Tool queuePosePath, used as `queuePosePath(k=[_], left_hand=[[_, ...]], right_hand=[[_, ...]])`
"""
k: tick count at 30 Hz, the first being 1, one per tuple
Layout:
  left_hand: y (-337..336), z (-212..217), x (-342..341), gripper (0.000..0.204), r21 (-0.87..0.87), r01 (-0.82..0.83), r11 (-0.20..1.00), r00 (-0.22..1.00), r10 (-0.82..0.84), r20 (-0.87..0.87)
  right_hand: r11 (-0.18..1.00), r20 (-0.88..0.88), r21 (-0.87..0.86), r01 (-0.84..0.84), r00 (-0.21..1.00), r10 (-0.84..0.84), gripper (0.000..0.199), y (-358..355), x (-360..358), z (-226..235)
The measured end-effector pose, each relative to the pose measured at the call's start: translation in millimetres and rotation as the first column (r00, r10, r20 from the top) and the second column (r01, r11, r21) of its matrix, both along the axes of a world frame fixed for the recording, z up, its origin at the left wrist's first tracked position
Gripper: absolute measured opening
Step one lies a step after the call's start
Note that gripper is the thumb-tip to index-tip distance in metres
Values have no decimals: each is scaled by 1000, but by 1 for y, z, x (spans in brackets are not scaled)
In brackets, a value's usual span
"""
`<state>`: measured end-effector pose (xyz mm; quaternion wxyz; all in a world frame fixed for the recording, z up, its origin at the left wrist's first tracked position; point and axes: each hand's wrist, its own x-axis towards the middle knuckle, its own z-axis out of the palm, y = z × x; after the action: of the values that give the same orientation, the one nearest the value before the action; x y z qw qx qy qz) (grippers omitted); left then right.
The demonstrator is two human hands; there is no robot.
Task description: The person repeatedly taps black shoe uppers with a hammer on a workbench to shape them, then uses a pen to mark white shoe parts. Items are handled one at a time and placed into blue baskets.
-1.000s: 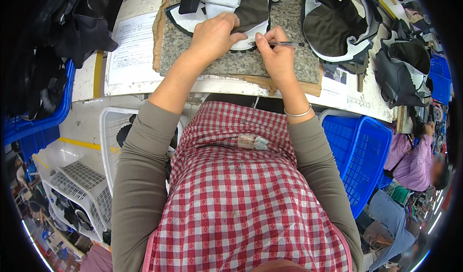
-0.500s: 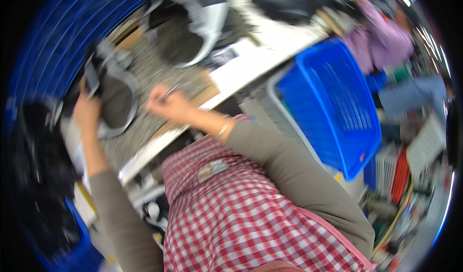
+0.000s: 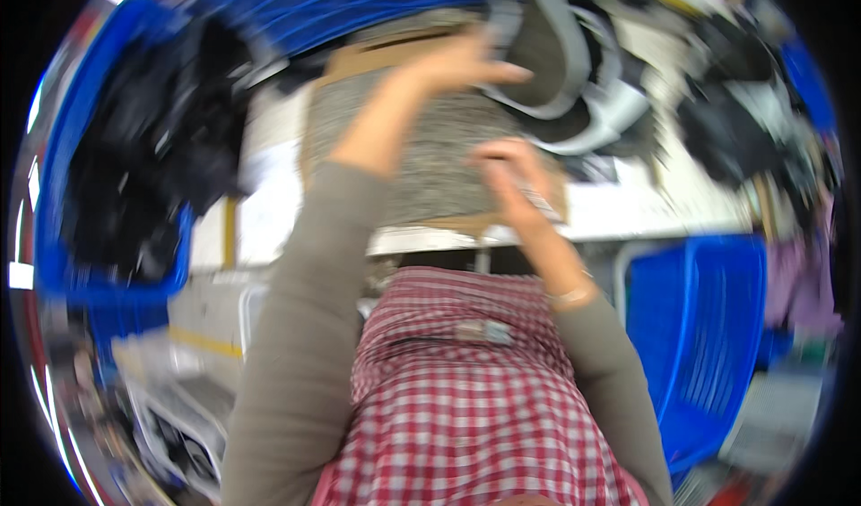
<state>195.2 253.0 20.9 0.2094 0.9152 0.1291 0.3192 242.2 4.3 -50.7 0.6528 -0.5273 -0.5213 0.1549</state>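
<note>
Over grey mat (image 3: 421, 156) | left hand (image 3: 457, 62) fingers extended, touching grey-black piece (image 3: 556, 67) | right hand (image 3: 511, 170) closed around thin tool (image 3: 538, 203)

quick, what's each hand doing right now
Left hand: open, reaching onto the grey shoe piece.
Right hand: closed on a thin tool.

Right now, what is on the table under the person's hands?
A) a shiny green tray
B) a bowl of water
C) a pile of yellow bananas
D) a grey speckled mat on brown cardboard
D: both hands, the left hand and the right hand, are over a grey speckled mat that lies on brown cardboard.
</note>
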Motion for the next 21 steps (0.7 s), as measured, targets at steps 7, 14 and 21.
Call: queuePosePath(k=[7,14,21], left_hand=[[52,-53,-134,64,163,-544,823,839,525,144],[74,-20,-366,54,680,-681,272,492,858,149],[96,71,-396,34,644,-227,730,488,658,-574]], right_hand=[[989,90,-135,66,995,-54,20,15,38,-23],[983,69,-154,100,994,-90,25,17,39,-41],[970,-37,-242,21,999,-31,27,16,33,-36]])
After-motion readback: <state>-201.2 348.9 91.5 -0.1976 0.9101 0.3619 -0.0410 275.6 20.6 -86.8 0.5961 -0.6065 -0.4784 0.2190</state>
